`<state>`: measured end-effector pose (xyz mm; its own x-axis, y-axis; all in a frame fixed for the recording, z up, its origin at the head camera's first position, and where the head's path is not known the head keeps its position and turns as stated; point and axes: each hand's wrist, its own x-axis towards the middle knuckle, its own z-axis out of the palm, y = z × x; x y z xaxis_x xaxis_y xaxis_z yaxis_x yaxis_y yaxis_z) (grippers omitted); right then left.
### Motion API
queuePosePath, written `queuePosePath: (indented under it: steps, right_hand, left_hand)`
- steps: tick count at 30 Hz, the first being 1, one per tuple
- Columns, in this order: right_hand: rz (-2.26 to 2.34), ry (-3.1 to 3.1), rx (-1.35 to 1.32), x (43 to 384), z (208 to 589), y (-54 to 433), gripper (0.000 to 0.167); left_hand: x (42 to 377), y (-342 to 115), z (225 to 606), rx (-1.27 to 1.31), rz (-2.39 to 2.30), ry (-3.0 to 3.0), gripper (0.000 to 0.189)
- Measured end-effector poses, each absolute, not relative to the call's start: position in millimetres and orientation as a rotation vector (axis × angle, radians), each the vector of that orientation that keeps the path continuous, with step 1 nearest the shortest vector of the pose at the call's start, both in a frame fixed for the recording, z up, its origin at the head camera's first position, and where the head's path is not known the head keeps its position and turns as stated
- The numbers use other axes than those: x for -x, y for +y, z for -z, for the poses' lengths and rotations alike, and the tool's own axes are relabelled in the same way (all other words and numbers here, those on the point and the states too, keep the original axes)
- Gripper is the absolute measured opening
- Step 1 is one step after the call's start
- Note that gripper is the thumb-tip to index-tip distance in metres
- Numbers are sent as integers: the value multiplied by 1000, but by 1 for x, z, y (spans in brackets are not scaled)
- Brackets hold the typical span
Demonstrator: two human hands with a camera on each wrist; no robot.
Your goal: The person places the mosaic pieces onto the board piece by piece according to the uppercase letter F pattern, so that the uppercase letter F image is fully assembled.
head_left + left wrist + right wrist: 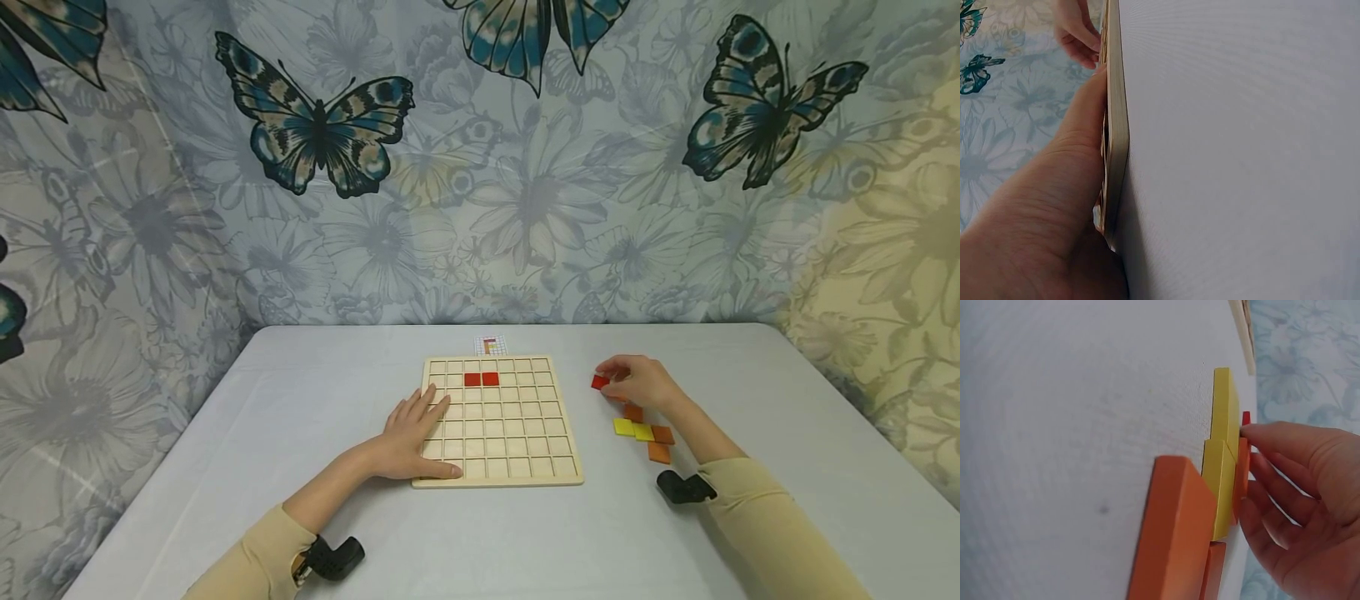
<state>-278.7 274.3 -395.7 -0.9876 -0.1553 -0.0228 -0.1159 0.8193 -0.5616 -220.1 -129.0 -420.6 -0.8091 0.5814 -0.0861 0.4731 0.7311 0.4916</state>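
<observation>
A pale wooden grid board [517,425] lies on the table with two red square tiles [482,379] side by side in its second row from the far edge. My left hand [411,435] rests with spread, straight fingers over the board's left side, thumb along the near left corner. In the left wrist view that thumb [1079,119] lies along the board's edge [1117,125]. Right of the board, my right hand [637,382] pinches a red tile [599,382] at its fingertips. Partly behind the right fingers, in the right wrist view, stands an orange tile [1241,478].
Near the right hand lie two yellow tiles [633,430] and several orange tiles [660,452], edge to edge on the white tablecloth [300,392]. A small printed pattern card [491,345] sits beyond the board. Butterfly-patterned cloth [525,183] hangs behind the table.
</observation>
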Motion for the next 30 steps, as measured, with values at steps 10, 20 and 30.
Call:
queuePosePath:
  steps: [10, 20, 30]
  right_hand:
    - [922, 2978, 235, 279, 399, 273, 34]
    - [1003, 2941, 256, 279, 397, 261, 37]
    - [1025, 2946, 330, 283, 397, 245, 37]
  left_hand:
    - [220, -129, 421, -843, -673, 2694, 110]
    - [220, -129, 420, -845, -677, 2692, 109]
    - [220, -130, 421, -849, -689, 2693, 109]
